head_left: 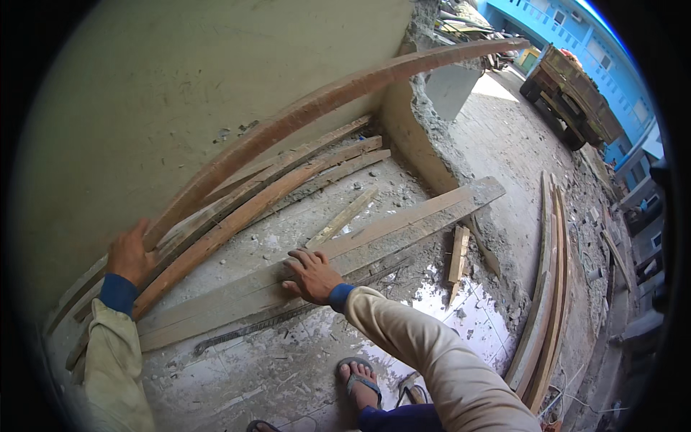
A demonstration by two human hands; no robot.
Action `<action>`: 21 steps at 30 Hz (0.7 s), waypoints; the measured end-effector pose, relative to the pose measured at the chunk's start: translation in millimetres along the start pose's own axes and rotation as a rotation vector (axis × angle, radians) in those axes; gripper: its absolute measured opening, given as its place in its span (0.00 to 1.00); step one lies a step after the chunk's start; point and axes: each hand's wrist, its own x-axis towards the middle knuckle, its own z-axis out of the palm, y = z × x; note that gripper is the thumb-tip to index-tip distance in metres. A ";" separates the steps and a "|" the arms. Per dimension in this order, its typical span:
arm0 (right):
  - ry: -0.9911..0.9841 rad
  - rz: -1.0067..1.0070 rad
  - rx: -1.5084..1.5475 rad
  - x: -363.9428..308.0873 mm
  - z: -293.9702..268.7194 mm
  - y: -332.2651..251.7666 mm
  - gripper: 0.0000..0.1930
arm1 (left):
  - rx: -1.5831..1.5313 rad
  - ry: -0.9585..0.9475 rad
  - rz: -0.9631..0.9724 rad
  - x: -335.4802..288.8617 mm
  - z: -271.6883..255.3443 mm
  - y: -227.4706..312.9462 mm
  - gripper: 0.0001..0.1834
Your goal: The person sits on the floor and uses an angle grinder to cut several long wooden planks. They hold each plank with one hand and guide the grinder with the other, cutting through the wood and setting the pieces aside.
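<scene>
A long reddish-brown wooden beam [317, 97] slants along the wall, its far end raised past the broken wall edge. At its near end is my left hand [128, 253], fingers on one side and thumb on the other, closed round it; part of this grip is hidden. My right hand [314, 276] lies with spread fingers on the upper part of a wide, dusty grey board [410, 225], touching but not gripping it. Between the wall and this board, several other lengths of timber [252, 205] lie side by side, passing below my left hand.
A plain wall [180, 86] bounds the left, ending in broken masonry [432, 137]. Rubble and a short wood piece [458, 255] lie on the tiled floor [475, 317]. More long planks [543, 302] lie at right. A truck [572, 93] stands far off. My sandalled foot [360, 381] is near.
</scene>
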 end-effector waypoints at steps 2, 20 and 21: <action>0.254 -0.311 0.081 -40.6 -43.3 -37.6 0.26 | 0.038 -0.087 -0.009 -57.9 -23.3 17.5 0.33; 0.188 0.225 -0.240 -293.0 -170.5 -74.2 0.24 | -0.186 -0.678 0.480 -278.2 -3.1 172.2 0.10; 0.188 0.174 -0.224 -293.0 -159.7 -63.7 0.22 | -0.221 -0.650 0.490 -284.9 7.0 169.0 0.13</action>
